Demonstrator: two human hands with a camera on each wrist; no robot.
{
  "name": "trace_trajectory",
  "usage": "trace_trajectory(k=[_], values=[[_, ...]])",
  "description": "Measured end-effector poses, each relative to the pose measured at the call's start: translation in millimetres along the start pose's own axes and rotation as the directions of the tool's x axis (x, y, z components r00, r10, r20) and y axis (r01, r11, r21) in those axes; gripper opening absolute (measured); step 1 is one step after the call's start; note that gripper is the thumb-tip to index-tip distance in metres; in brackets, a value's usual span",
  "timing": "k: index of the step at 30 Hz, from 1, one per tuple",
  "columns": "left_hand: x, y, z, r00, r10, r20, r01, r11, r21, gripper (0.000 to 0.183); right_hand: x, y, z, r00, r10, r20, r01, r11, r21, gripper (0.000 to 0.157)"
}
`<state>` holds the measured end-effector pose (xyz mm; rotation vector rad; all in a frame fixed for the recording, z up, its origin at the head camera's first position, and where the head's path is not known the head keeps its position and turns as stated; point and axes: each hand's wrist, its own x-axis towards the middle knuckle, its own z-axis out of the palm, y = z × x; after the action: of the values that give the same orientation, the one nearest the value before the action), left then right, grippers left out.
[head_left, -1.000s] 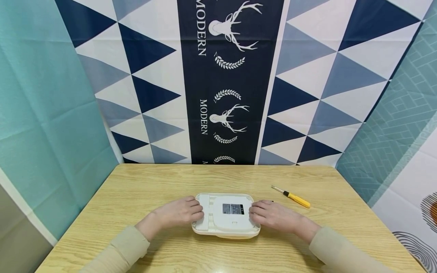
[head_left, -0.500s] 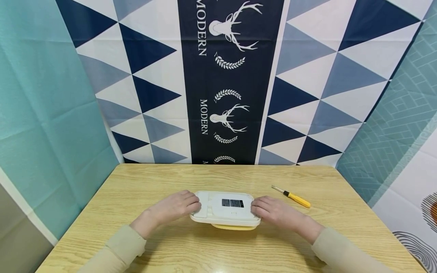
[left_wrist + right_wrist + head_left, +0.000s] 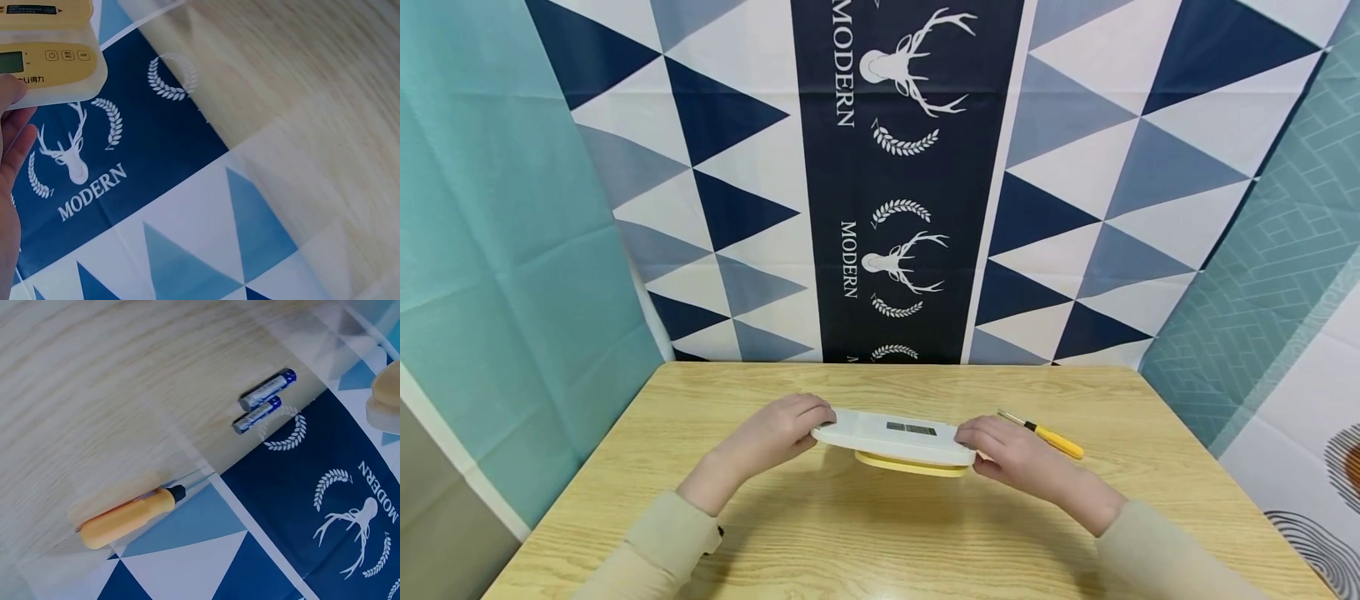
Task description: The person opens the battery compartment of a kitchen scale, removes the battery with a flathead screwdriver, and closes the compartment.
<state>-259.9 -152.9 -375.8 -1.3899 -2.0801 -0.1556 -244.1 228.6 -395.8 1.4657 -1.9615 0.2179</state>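
Observation:
Both hands hold a white and yellow digital scale (image 3: 880, 437) above the table in the head view. Its labelled underside faces up, tilted, and the yellow weighing platform (image 3: 910, 465) hangs below. My left hand (image 3: 781, 433) grips one end; my right hand (image 3: 1018, 460) grips the other, thumb underneath. Seen in the left wrist view, the scale (image 3: 69, 70) shows a small display (image 3: 11, 62) and several buttons, with a thumb over the front edge by the display. The right wrist view catches only a corner of the scale (image 3: 384, 403), not the hand.
A yellow-handled screwdriver (image 3: 1054, 439) lies on the wooden table (image 3: 880, 533), right of the right hand. Two blue and silver batteries (image 3: 267, 390) lie near it in the right wrist view. Behind the table hangs a patterned cloth (image 3: 895, 167).
Both hands have raised the scale from the table and tipped it, so its underside looks foreshortened and the yellow platform shows beneath. The screwdriver stays put.

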Motion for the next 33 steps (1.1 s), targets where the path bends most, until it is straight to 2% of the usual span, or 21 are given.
trace_trajectory(k=[7,13,19,22,24,25,29,33], values=[[5.9,2.0,-9.0,0.994,-0.104,-0.015,0.102,0.991,-0.085,0.041,1.6,-2.5,-6.2,0.995,0.102,0.012,-0.103,0.994,0.038,0.034],[7.0,1.6,-8.6,0.983,-0.164,-0.080,0.148,0.973,-0.175,0.039,0.6,-3.0,-7.4,0.980,0.196,-0.033,-0.190,0.972,0.140,0.030],[6.9,2.5,-8.0,0.955,-0.260,-0.145,0.207,0.929,-0.306,0.042,1.9,-3.8,-7.9,0.952,0.281,-0.117,-0.259,0.950,0.173,0.033],[6.7,3.5,-8.2,0.938,-0.306,-0.163,0.228,0.899,-0.373,0.043,3.4,-5.1,-8.2,0.938,0.312,-0.151,-0.273,0.933,0.234,0.032],[6.7,4.2,-8.4,0.929,-0.332,-0.165,0.239,0.875,-0.421,0.043,3.6,-6.0,-8.5,0.927,0.345,-0.148,-0.289,0.907,0.305,0.025],[6.6,4.4,-8.4,0.924,-0.347,-0.162,0.246,0.861,-0.444,0.043,3.5,-6.3,-8.5,0.921,0.362,-0.143,-0.298,0.893,0.336,0.026],[5.5,5.7,-8.0,0.907,-0.399,-0.137,0.278,0.810,-0.516,0.043,2.2,-6.7,-6.2,0.900,0.419,-0.119,-0.325,0.827,0.458,0.053],[3.6,6.8,-6.8,0.896,-0.428,-0.117,0.297,0.774,-0.559,0.045,1.3,-6.9,-2.7,0.884,0.453,-0.112,-0.318,0.761,0.565,0.055]])
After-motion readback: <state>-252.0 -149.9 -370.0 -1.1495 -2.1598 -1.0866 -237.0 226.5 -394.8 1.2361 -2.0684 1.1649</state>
